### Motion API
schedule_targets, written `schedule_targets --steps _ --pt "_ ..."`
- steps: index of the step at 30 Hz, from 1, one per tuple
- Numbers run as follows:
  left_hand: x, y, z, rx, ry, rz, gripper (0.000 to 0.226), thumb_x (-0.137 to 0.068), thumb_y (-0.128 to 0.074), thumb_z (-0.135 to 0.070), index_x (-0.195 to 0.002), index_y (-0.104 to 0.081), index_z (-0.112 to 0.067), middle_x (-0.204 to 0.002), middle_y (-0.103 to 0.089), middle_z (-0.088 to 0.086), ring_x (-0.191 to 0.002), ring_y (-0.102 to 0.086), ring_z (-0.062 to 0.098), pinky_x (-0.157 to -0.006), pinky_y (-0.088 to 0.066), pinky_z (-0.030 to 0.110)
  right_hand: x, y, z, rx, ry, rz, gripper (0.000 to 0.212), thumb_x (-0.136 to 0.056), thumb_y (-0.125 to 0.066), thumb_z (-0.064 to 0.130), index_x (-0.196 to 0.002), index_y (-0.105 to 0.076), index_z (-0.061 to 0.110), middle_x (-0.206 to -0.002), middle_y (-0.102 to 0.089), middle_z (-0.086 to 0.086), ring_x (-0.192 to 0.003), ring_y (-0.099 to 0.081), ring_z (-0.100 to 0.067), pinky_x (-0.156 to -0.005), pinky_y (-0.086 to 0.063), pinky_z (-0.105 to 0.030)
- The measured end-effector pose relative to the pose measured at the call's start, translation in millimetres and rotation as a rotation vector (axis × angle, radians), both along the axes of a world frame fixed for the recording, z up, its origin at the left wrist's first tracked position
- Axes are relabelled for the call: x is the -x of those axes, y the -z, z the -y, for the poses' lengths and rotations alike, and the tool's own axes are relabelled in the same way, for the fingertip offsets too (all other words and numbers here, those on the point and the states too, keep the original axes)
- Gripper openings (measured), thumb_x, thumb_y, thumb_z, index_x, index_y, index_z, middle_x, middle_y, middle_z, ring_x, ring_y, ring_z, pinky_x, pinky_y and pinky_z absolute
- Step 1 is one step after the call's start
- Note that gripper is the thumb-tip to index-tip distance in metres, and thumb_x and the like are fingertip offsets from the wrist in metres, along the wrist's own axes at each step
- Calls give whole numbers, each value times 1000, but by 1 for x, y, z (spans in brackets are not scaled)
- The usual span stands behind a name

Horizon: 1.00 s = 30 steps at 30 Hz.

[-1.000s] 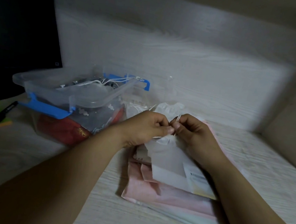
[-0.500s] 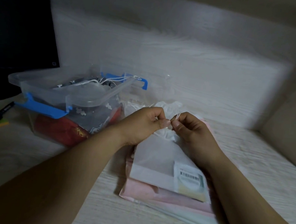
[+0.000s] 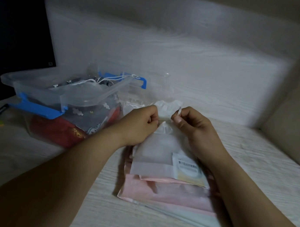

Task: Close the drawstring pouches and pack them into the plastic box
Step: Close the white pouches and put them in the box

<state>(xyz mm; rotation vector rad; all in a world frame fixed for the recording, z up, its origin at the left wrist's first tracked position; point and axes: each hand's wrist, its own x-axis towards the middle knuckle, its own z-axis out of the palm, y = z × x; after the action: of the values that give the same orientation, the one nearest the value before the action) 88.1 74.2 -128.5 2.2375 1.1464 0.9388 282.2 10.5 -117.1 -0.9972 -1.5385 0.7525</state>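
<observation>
The left grip (image 3: 141, 123) and right grip (image 3: 197, 129) met fingertip to fingertip 0.5 s ago. Now they stand apart, 1 on each side of the neck of the translucent white fabric drawstring pouch (image 3: 154, 150). The right grip is closed, thumb and fingers pinching a loop of the thin white drawstring (image 3: 179, 111). The left grip is curled tight on the cord at the other side. Between them the neck is gathered narrower than before, with the frilled mouth bunched above it. The pouch, with a barcoded paper label (image 3: 187, 169) at its lower corner, lies on a stack of flat pale pink pouches (image 3: 165, 191) on the pale wood-grain tabletop (image 3: 267, 179). The clear plastic box with blue clasps (image 3: 70, 94) sits to the left and holds a red pouch (image 3: 57, 130).
</observation>
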Motion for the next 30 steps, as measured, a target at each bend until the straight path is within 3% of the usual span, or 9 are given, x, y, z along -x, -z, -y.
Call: schedule_targets --steps 3,8,12,15,19,22,25,30 --pt "1 3 -2 -98 -47 -40 19 -99 -62 -23 -84 -50 -20 -71 -57 -4 -66 -49 12 -65 -46 35 1 1 2 88 -14 3 16 -103 -60 16 -92 -63 4 -84 -61 -7 -77 -51 -19 -69 -41 -32" --pt "5 10 -7 -235 -187 -200 23 -94 -59 -38 -84 -42 -27 -72 -59 -5 -72 -58 25 -68 -54 44 3 2 2 221 -49 -107 20 -101 -61 12 -82 -62 14 -76 -60 -5 -63 -49 -15 -56 -38 -26" --pt "-3 10 -9 34 -129 67 21 -97 -61 -29 -82 -54 -17 -71 -57 -8 -69 -53 16 -64 -44 34 3 4 -1 238 -60 -128 20 -101 -61 12 -82 -63 14 -80 -57 -11 -73 -44 -23 -61 -35 -31" --pt "-3 10 -10 83 -102 109 24 -99 -58 -25 -80 -55 -10 -71 -56 -5 -70 -49 15 -63 -38 33 3 7 -4 232 -64 -142 13 -101 -61 13 -90 -65 10 -87 -58 -16 -83 -45 -26 -70 -36 -35" --pt "4 15 -13 -88 -200 -94 22 -97 -54 -36 -79 -47 -26 -68 -58 -9 -70 -57 18 -69 -50 39 1 9 -7 238 -57 -174 10 -101 -60 11 -93 -64 8 -88 -58 -16 -84 -48 -27 -73 -41 -36" --pt "5 14 -11 -227 -221 -181 24 -100 -50 -35 -80 -42 -26 -73 -58 -8 -72 -56 22 -66 -45 38 -2 9 -10 221 -46 -164 10 -100 -62 13 -91 -65 10 -88 -58 -15 -86 -47 -27 -80 -36 -40" --pt "4 11 -8 -342 -248 -214 23 -102 -48 -31 -81 -39 -26 -79 -58 -7 -77 -56 25 -69 -34 37 -4 10 -11 229 -48 -170 11 -97 -65 16 -87 -64 13 -88 -56 -15 -85 -45 -27 -74 -34 -37" --pt "1 10 0 -460 -300 -159 22 -103 -47 -30 -83 -38 -25 -82 -64 0 -76 -59 30 -61 -39 38 -4 5 -6 221 -30 -187 19 -97 -65 15 -79 -62 18 -84 -53 -13 -74 -42 -21 -65 -33 -34"
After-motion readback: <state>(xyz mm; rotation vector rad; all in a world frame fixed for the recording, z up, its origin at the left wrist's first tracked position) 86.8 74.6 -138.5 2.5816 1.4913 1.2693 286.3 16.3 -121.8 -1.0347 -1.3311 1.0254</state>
